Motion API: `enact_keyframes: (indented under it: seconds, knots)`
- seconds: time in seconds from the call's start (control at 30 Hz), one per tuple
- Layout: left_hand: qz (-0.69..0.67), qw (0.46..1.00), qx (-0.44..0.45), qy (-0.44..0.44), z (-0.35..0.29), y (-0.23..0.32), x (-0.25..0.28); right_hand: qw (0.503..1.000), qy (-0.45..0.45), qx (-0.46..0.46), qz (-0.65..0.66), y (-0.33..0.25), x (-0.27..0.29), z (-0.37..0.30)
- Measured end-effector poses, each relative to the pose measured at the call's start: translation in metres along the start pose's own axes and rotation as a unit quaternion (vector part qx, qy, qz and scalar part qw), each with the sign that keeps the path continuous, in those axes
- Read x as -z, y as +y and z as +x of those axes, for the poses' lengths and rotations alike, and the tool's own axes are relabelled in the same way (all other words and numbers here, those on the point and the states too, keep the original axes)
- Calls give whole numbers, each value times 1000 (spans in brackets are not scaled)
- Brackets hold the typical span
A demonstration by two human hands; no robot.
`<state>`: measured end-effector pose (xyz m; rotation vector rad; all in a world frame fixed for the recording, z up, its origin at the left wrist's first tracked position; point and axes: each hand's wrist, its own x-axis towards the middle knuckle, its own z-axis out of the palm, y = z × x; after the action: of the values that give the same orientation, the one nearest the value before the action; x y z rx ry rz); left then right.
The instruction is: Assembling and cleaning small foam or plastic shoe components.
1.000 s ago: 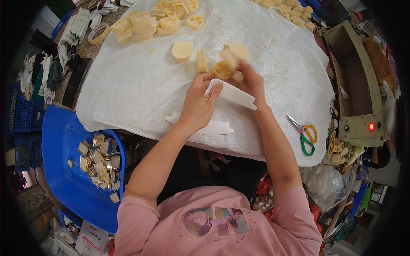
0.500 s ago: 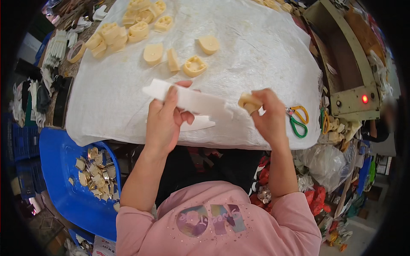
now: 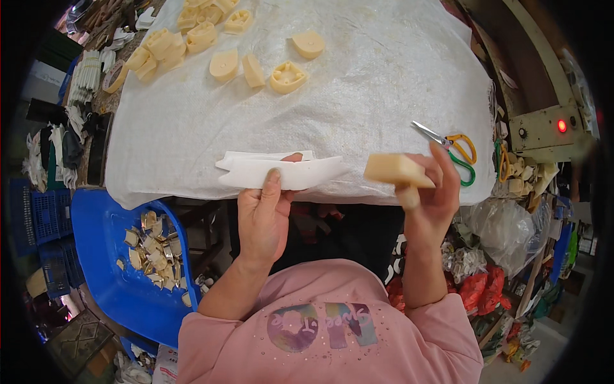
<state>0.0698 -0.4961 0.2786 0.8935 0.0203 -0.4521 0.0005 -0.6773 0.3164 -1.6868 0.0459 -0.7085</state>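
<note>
A person in a pink top holds a white sheet and a cream block over the near edge of a cloth-covered table.

The left hand (image 3: 263, 214) pinches a flat white sheet (image 3: 281, 171), long and pointed at its ends, with the thumb on top. The right hand (image 3: 432, 192) clasps a smooth, cream-coloured block (image 3: 395, 170), just right of the sheet. Both are held at the near edge of the table (image 3: 358, 96), which is draped in a coarse white woven cloth. Cream moulded pieces (image 3: 288, 77) lie scattered at the table's far side. Scissors (image 3: 451, 150) with orange and green handles rest on the cloth beyond the right hand. Left of the table, lower down, a blue plastic tub (image 3: 102, 269) holds pale scraps. Right of the table stands a beige machine with a red light (image 3: 561, 125).
</note>
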Motion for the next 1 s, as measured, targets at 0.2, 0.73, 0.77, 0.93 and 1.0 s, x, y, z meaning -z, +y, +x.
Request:
enact_keyframes:
  seconds: [0.2, 0.73, 0.77, 0.93, 1.0]
  knots:
    - [-12, 999, -20, -47, -10, 1, -19, 988, -86, 127, -20, 6, -40, -9]
    - [6, 994, -21, -108, -19, 7, -23, 969, -51, 238, -44, 25, -46, -10]
    - [12, 994, -31, -108, -19, 6, -23, 969, -51, 237, -46, 25, -46, -10]
    - [49, 995, -19, -88, -25, 9, -27, 964, -70, 238, -97, 28, -43, -11]
    - [67, 994, -16, -82, -28, 8, -28, 967, -37, 234, -96, 34, -47, -15]
